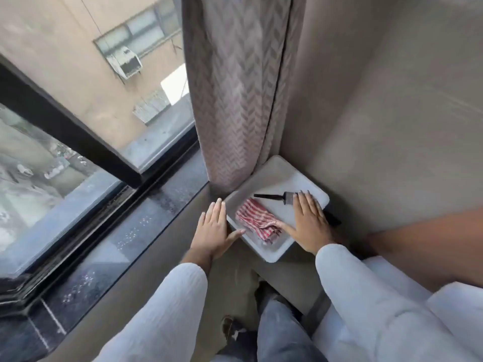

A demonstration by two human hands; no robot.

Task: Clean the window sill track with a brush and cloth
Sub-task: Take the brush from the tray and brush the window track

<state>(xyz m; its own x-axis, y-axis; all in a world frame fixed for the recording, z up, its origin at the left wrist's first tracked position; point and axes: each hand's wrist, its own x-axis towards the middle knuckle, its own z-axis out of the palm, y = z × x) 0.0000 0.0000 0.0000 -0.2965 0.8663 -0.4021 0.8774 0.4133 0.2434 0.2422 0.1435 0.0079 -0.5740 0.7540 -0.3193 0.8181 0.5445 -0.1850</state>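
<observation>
A white tray [271,176] rests in the corner beside the curtain. In it lie a crumpled red-and-white striped cloth [257,220] and a black-handled brush [274,196]. My right hand [308,223] is flat and open over the tray, its fingertips at the brush's bristle end and its thumb touching the cloth. At the tray's left edge my left hand [213,231] hovers with spread fingers and holds nothing. The dark window sill track [109,205] runs diagonally on the left below the glass.
A patterned grey curtain [235,87] hangs down to the sill just behind the tray. The dark stone sill [125,231] shows dusty spots. A beige wall [379,113] closes the right side. White bedding [418,309] sits at lower right.
</observation>
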